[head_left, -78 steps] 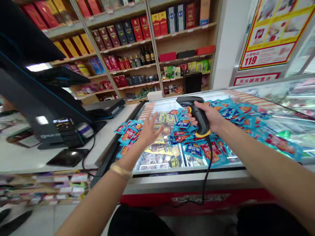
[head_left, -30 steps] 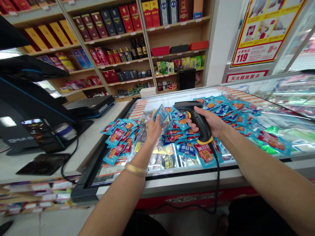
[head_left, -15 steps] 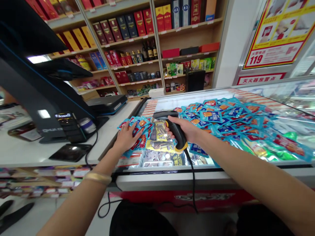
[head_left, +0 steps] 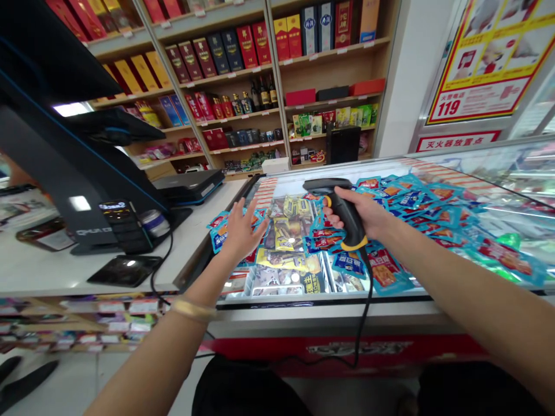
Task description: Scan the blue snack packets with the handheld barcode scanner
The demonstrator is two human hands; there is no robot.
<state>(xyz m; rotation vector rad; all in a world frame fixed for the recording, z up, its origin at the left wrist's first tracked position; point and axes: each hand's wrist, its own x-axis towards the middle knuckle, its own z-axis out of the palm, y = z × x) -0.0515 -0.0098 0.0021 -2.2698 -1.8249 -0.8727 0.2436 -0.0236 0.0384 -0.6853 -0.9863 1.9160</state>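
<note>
My right hand (head_left: 353, 211) is wrapped round the grip of a black and yellow barcode scanner (head_left: 347, 216), its head toward the left and its cable hanging over the front edge. Beneath and beyond it spreads a large pile of blue and red snack packets (head_left: 411, 199) on the glass top of a freezer (head_left: 286, 179). My left hand (head_left: 243, 228) hovers with spread fingers and nothing in it. Under and beside that hand lies a smaller group of the same snack packets (head_left: 219, 234), partly hidden. Yellow packages (head_left: 284, 234) show between the two groups.
At the left a white counter (head_left: 191, 231) carries a dark checkout terminal (head_left: 104, 173), a phone (head_left: 124, 225), a small jar (head_left: 155, 222) and a black flat pad (head_left: 124, 270). Shelves (head_left: 234, 72) with boxes and bottles stand behind. A black cord (head_left: 161, 263) hangs off the counter.
My right hand has moved right with the scanner, over the big pile. My left hand has lifted off the small group of packets and shifted right, its fingers spreading.
</note>
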